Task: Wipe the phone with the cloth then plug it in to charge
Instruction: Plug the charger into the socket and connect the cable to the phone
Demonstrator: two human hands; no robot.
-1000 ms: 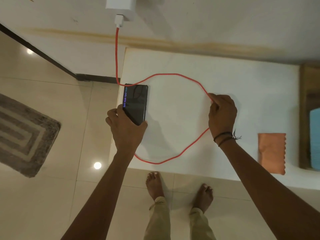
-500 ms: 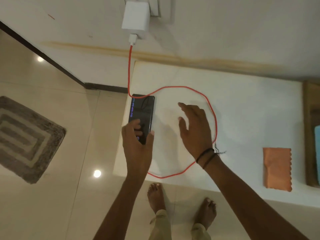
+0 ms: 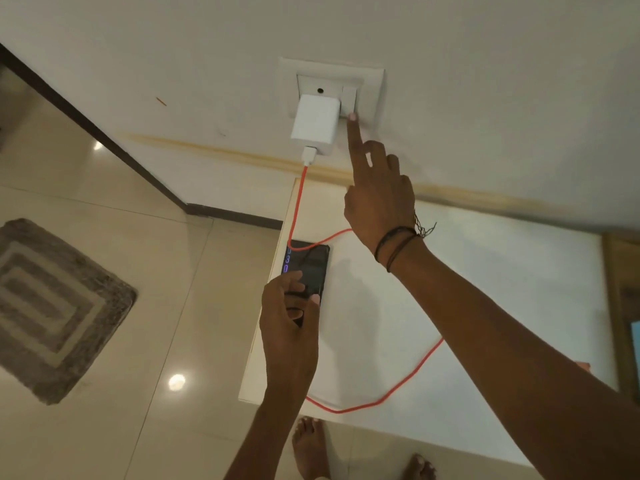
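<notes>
A black phone (image 3: 311, 263) lies at the left edge of the white table (image 3: 485, 289), its screen lit with blue digits. My left hand (image 3: 289, 320) rests on its near end, thumb and fingers around it. A red cable (image 3: 398, 389) loops across the table and climbs to a white charger (image 3: 315, 124) plugged into the wall socket plate (image 3: 370, 81). My right hand (image 3: 377, 195) is raised to the wall, index finger stretched out with its tip on the switch beside the charger, other fingers curled. Only a tiny corner of the orange cloth (image 3: 584, 366) shows behind my right forearm.
A grey patterned mat (image 3: 52, 306) lies on the tiled floor at the left. A wooden-framed piece (image 3: 620, 306) stands at the table's right end. My bare feet (image 3: 310, 448) are at the table's near edge.
My right hand left the table and rose to the wall switch, index finger extended. The view tilted upward, bringing the socket into sight. My left hand stayed on the phone.
</notes>
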